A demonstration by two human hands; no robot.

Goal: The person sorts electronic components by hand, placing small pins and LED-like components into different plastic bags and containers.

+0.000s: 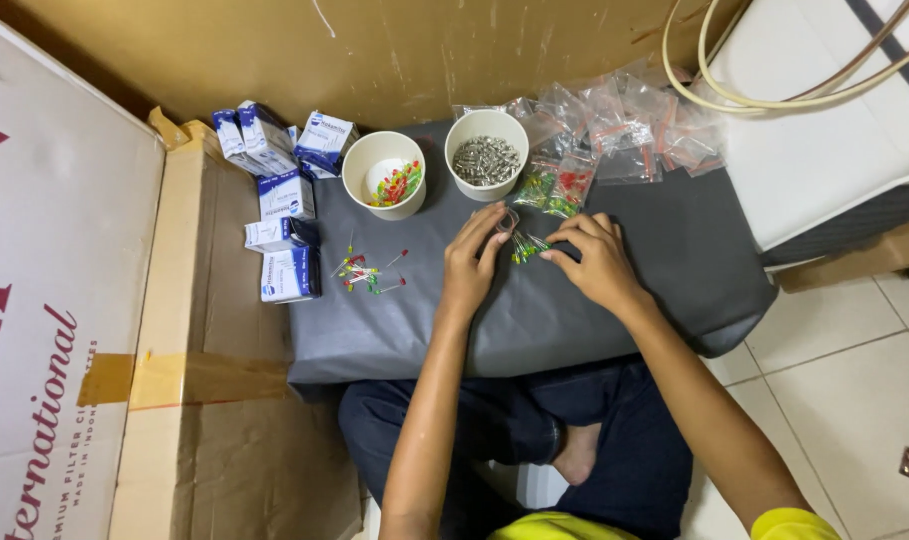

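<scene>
A small bundle of green LEDs (527, 245) is pinched between the fingertips of the left hand (471, 262) and the right hand (596, 262), both hands being closed narrowly around it over a grey padded surface (664, 250). Whether a small ring or band is also held at the left fingertips cannot be told. Just beyond the left hand, a white paper cup of silvery metal parts (486, 155) is seen, and further to its outer side a second cup with mixed coloured LEDs (384, 174). A loose scatter of LEDs (366, 273) is found near the left wrist's outer side, with small blue-and-white boxes (284, 215) past it. Clear plastic bags (614, 125) are piled beyond the right hand.
</scene>
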